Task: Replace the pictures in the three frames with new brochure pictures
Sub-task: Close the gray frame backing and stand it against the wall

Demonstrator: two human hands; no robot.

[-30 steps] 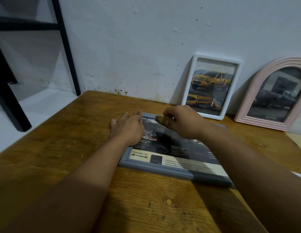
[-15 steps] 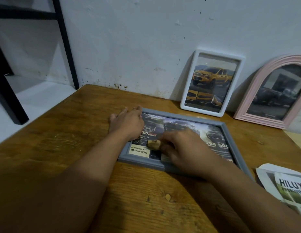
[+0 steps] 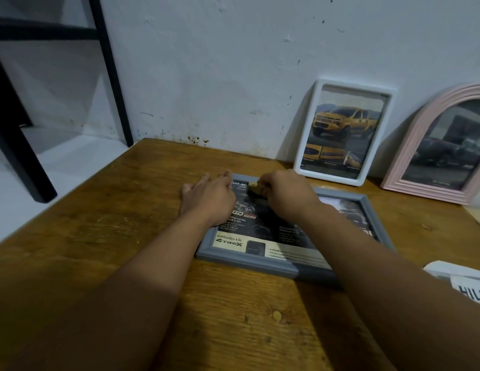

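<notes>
Metal legs (image 3: pixel 107 76), black, of some rack or chair fill the upper left of the frame, standing on a white floor (image 3: pixel 59 167) against a marked white wall (image 3: pixel 233 62). Right of them a brown wooden counter (image 3: pixel 126 223) takes up the lower half of the picture.

Near the middle, the left hand (image 3: pixel 209 199) lies flat, fingers straight and spread, its grip relaxed, pressing on the left end of a grey frame (image 3: pixel 249 261) that lies face up on the counter. The picture in this frame is a dark brochure page; the readable writing includes "OFF-RO" at its top edge, "GD" with a red "POWER" tag by the left wrist, and "4TREX" on a pale strip along the bottom, under a line of Thai script.

Just right of the left hand, the right hand (image 3: pixel 284 194) rests on the upper part of the same frame, its fingers curled, pinching a small yellowish-brown thing (image 3: pixel 256 189) against the glass; what it is I cannot tell.

Further right, in the upper right of the frame, a white frame (image 3: pixel 389 108) leans upright on the wall, holding a picture of a yellow pickup truck; its small captions are too blurred to read. Beside it a pink arched frame (image 3: pixel 410 145) also leans on the wall, showing a dark vehicle.

At the lower right edge lies a brochure (image 3: pixel 472 287), cut off, with "HILU" in large black letters.
</notes>
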